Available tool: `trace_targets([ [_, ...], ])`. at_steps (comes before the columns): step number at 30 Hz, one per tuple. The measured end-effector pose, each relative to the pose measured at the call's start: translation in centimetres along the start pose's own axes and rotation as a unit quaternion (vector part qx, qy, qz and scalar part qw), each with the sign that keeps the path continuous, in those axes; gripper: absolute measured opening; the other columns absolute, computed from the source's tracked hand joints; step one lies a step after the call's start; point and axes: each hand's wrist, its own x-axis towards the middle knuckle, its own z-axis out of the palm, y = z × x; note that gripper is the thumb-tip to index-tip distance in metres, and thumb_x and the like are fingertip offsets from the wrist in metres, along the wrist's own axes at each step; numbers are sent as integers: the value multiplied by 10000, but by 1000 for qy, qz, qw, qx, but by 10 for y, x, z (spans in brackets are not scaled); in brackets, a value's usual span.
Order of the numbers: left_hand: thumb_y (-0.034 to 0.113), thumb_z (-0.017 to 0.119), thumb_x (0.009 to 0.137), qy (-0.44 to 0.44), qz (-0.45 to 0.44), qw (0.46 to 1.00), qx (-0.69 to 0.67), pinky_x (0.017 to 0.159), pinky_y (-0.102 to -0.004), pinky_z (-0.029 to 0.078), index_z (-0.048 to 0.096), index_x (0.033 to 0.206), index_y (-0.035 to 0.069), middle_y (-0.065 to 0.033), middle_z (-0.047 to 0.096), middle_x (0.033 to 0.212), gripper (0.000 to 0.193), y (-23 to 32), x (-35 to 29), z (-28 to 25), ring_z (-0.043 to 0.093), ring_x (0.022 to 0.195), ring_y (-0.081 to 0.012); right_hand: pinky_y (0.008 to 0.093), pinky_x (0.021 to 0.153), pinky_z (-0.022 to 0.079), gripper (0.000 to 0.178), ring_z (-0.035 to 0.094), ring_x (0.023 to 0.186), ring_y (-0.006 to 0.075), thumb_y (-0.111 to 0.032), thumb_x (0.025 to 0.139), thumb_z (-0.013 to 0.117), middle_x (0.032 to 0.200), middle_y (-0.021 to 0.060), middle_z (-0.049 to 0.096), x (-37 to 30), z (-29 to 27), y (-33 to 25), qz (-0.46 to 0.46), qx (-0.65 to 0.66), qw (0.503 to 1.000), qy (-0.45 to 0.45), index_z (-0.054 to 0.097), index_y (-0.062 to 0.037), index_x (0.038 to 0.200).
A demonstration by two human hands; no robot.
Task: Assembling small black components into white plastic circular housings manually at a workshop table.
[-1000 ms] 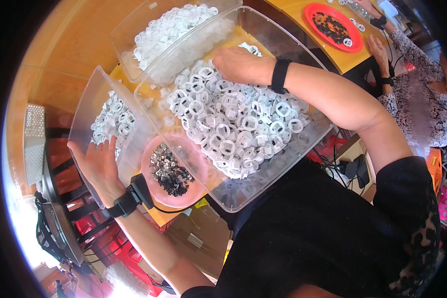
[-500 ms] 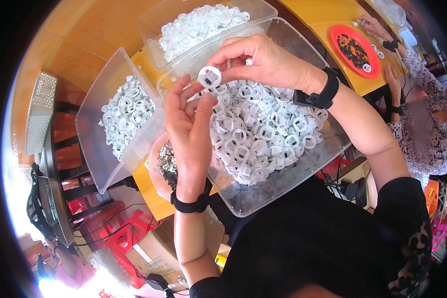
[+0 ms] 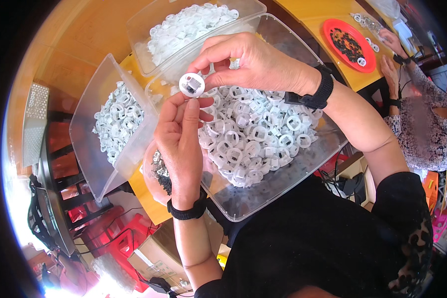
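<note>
A round white plastic part (image 3: 186, 79) with a dark and grey insert at its centre is held up over the bins. My right hand (image 3: 251, 59) pinches its right edge between thumb and fingers. Below it, my left hand (image 3: 181, 134) has its thumb and forefinger closed at the part's lower edge, while its other fingers curl loosely behind. Under both hands, a large clear plastic bin (image 3: 246, 208) holds a heap of similar white ring-shaped parts (image 3: 258, 134).
A second clear bin (image 3: 139, 47) of white parts stands beyond, and a tilted clear bin (image 3: 84, 144) lies left. Beside my left wrist is a pinkish bowl (image 3: 151, 184) of small dark and metallic pieces. At far right, another person's hands (image 3: 392, 44) work near a red plate (image 3: 330, 35).
Both hands have shifted slightly left and down with the round part. My left thumb and forefinger have closed in under its lower edge. The other person's far hand has moved right.
</note>
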Motion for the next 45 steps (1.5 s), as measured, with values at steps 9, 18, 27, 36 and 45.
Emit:
trace_targets([
  [9, 87, 537, 950, 47, 41, 998, -5, 684, -215, 432, 515, 1123, -17, -78, 657, 870, 202, -9, 2, 0, 570, 730, -99, 226, 649, 478, 255, 591, 737, 94, -101, 820, 704, 870, 33, 651, -2, -3, 4, -18, -14, 1000, 15, 677, -38, 1066],
  [18, 87, 554, 936, 80, 84, 992, -42, 690, -215, 441, 485, 1124, -25, -82, 645, 877, 230, -13, 5, -3, 576, 739, -105, 366, 657, 498, 320, 650, 772, 293, -140, 755, 707, 898, 142, 666, -14, -6, 36, 16, -343, 939, -26, 650, -30, 1050],
  [27, 111, 570, 934, 72, 100, 991, -58, 730, -226, 445, 534, 1116, -11, -98, 655, 954, 222, -28, 4, -16, 589, 789, -110, 429, 706, 475, 266, 621, 839, 344, -172, 702, 733, 821, 172, 635, -38, 4, -6, 187, -344, 850, -352, 613, 0, 865],
  [36, 122, 574, 936, 25, 109, 994, -21, 699, -204, 430, 583, 1048, 8, -69, 659, 912, 161, -24, 6, -13, 582, 775, -89, 389, 647, 496, 131, 645, 739, 308, -72, 700, 684, 754, 170, 657, -59, 7, -6, 212, -264, 894, -295, 658, 2, 805],
  [45, 125, 596, 910, -66, 34, 997, 35, 666, -207, 442, 567, 1104, -18, -66, 654, 890, 243, 11, -33, -2, 595, 750, -102, 228, 597, 492, 151, 639, 642, 88, -89, 818, 685, 733, 57, 665, -60, -11, -78, 283, -12, 958, -40, 648, 17, 919],
])
